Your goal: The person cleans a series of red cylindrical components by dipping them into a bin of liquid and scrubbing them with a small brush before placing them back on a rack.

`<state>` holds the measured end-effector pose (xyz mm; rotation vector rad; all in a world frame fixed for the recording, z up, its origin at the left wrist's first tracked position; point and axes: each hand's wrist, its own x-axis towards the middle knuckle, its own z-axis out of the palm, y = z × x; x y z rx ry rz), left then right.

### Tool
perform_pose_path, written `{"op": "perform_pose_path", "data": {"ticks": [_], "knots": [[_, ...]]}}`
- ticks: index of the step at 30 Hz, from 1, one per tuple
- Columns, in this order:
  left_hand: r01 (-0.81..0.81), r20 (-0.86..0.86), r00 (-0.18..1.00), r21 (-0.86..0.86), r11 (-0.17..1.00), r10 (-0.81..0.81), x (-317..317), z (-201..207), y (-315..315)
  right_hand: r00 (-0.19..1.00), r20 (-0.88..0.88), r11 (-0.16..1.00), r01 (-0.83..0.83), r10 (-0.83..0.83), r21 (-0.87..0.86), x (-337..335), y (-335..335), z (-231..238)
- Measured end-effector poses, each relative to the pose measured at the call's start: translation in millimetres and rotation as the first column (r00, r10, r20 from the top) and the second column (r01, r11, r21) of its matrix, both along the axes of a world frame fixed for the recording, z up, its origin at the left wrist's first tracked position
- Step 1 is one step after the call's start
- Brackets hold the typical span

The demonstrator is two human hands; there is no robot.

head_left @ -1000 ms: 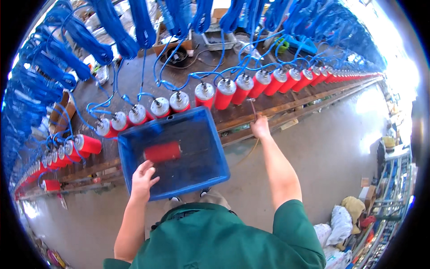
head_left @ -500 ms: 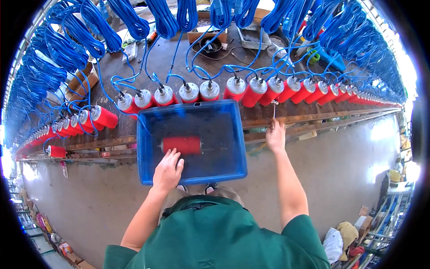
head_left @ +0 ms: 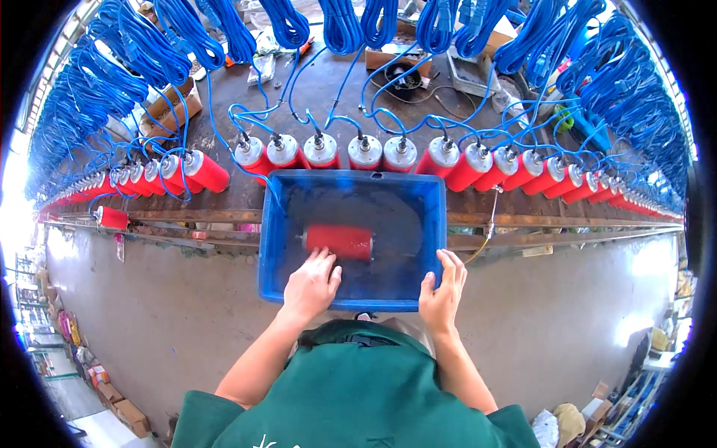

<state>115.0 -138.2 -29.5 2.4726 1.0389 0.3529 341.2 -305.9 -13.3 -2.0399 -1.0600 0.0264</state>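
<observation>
The left hand reaches over the near side of the blue tub, its fingertips at the lower side of the red cylinder lying inside; they seem to touch it, but the hand is not closed around it. The right hand is at the tub's right rim, fingers and thumb apart, holding nothing; whether it touches the rim or is just beside it, I cannot tell. The cylinder lies on its side, left of the tub's middle, and the dark inside looks as if it holds liquid. A blue cord runs over the tub's far left corner, though its inner end is unclear. Beyond the tub, other cylinders line the edge of the bench, metal caps fitted and cords attached, with a gap just left of the tub. Coiled cables hang above. Work on the one in the tub looks under way rather than finished, since it lies apart from the row; which of the rest are done and which are left, nothing visible tells. To the right, a metal nozzle on a yellow hose hangs near the bench edge, out of either hand.
</observation>
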Motion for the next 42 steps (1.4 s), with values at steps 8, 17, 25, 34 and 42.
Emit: {"op": "perform_pose_path", "data": {"ticks": [8,17,25,34,42], "knots": [[0.033,-0.006,0.999,0.029,0.999,-0.033,-3.6,-7.2,-1.3,0.996,0.084,0.995,0.010,-0.002,-0.100,13.8,27.2,-4.7],[0.169,-0.157,0.973,-0.029,0.985,-0.172,0.0,5.9,26.5,1.000,0.028,0.969,0.010,-0.003,-0.248,32.8,47.6,-7.1],[0.208,0.193,0.958,0.045,0.977,-0.213,-56.2,49.3,66.4,0.993,0.111,0.953,0.001,0.034,-0.302,44.6,48.9,-18.6],[-0.197,-0.073,0.980,-0.170,0.966,0.187,-82.2,4.9,119.0,0.991,0.128,0.909,0.028,0.028,-0.415,53.8,53.3,-10.3],[-0.403,0.022,0.907,-0.241,0.883,0.420,-64.2,0.0,100.7,0.941,-0.301,0.988,0.145,-0.154,-0.053,20.9,-3.3,-23.0]]}}
